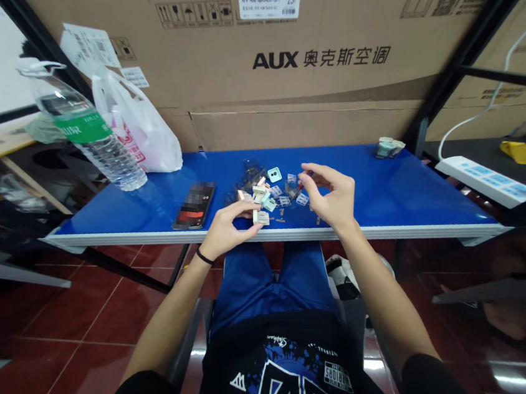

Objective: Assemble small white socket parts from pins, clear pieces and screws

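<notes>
Where cardboard (330, 97) backs a blue table (386, 191), left hand (228, 231) pinches a pale block (263, 218), right hand (335, 198) something reddish (300, 187).

The one view looks from the person's head, near the blue table (414, 188) and above its front edge, facing forward and down. It takes in the left hand (230, 226) and right hand (331, 195) over the table, the cardboard (255, 93) behind it and the shirt (294, 344) before it.
</notes>
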The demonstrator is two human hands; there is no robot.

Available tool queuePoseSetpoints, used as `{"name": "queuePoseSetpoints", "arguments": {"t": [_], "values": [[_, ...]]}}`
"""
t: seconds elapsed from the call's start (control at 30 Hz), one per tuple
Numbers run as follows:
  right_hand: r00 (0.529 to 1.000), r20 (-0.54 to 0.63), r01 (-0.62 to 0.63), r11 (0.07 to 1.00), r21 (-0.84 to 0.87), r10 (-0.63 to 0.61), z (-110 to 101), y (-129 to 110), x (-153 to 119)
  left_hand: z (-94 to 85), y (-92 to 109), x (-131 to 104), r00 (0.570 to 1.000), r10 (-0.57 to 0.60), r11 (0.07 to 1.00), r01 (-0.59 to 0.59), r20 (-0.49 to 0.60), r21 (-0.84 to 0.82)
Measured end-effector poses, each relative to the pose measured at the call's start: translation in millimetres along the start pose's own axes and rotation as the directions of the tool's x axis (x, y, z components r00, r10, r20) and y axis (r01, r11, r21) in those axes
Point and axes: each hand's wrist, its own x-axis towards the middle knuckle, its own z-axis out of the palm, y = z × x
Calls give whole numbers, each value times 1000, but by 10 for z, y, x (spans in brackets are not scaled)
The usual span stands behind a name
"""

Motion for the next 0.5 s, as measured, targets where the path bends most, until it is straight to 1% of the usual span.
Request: {"name": "queuePoseSetpoints", "arguments": {"t": [0.1,0.17,0.27,0.33,0.5], "values": [[999,10,35,998,52,-35,-1,-78,-20,-6,0,9,999,-13,1000,12,-32,-24],[1000,26,-1,994,107,-2,23,-111,-43,-11,1,15,1000,6,1000,-6,-30,-12],[994,71,-90,977,196,77,100,-123,-87,-15,-3,14,999,34,999,-34,-38,-4],[989,91,-130,970,207,113,159,-116,-111,-13,-10,8,999,26,999,-27,-44,-20],[990,86,-131,965,229,114,231,-87,-131,1,-25,-6,999,6,999,-8,-42,-49]]}}
